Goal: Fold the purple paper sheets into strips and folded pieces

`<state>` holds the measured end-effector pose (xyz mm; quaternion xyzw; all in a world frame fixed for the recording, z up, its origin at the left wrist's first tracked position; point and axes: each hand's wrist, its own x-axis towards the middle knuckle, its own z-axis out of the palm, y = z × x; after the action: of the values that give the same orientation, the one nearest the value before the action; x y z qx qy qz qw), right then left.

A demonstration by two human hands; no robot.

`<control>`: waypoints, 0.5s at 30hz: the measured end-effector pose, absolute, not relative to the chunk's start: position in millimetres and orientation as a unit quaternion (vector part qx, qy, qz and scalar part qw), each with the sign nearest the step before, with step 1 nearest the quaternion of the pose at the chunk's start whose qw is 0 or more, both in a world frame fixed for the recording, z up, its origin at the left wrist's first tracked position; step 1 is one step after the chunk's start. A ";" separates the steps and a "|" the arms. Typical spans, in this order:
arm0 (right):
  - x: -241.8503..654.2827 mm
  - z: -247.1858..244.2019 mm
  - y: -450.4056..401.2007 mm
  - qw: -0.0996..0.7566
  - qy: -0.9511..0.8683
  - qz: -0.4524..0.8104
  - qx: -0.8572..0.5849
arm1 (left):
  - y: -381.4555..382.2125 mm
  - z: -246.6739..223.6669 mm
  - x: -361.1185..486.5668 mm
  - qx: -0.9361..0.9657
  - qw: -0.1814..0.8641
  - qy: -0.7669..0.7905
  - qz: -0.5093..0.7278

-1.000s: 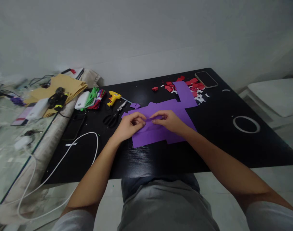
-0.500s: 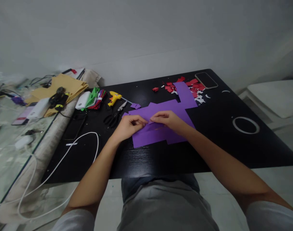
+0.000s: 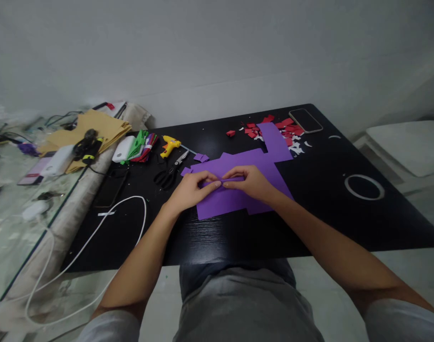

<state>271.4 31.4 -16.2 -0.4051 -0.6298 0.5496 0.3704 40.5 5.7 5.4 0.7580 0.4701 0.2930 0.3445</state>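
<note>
Over the middle of the table, my left hand [image 3: 193, 191] and my right hand [image 3: 255, 182] meet fingertip to fingertip. Both pinch a small piece of purple paper [image 3: 221, 180], mostly covered by the fingers. Larger purple paper sheets [image 3: 220, 205] lie overlapping flat beneath the hands. Another purple strip [image 3: 273, 138] reaches back to the right, over part of a heap of red paper scraps [image 3: 291, 128]. Small purple paper pieces [image 3: 202, 157] rest at the sheets' back left edge.
Left of the sheets are a yellow glue gun [image 3: 170, 146], pliers with black looped handles [image 3: 165, 179] and green and red bundles [image 3: 140, 146]. A white cable [image 3: 145, 213] loops at the left. On the right lie a phone [image 3: 305, 120] and a pale ring [image 3: 364, 186].
The fingers of both hands have shifted slightly and now pinch closer along the small purple piece, which looks narrower or folded. The sheets underneath stay in place.
</note>
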 end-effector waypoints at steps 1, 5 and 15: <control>270.8 -16.2 31.0 0.374 -0.636 0.540 -0.405 | 5.7 4.8 40.7 0.764 0.336 0.471 0.286; 269.8 -16.5 30.4 0.377 -0.649 0.518 -0.410 | 6.4 1.9 39.7 0.773 0.323 0.471 0.277; 274.0 -14.9 35.0 0.349 -0.673 0.526 -0.385 | 5.2 4.8 39.9 0.769 0.343 0.463 0.276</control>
<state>274.0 35.0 -14.9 -0.3853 -0.6733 0.5258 0.3489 39.9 5.2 4.8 0.7692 0.4635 0.2758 0.3428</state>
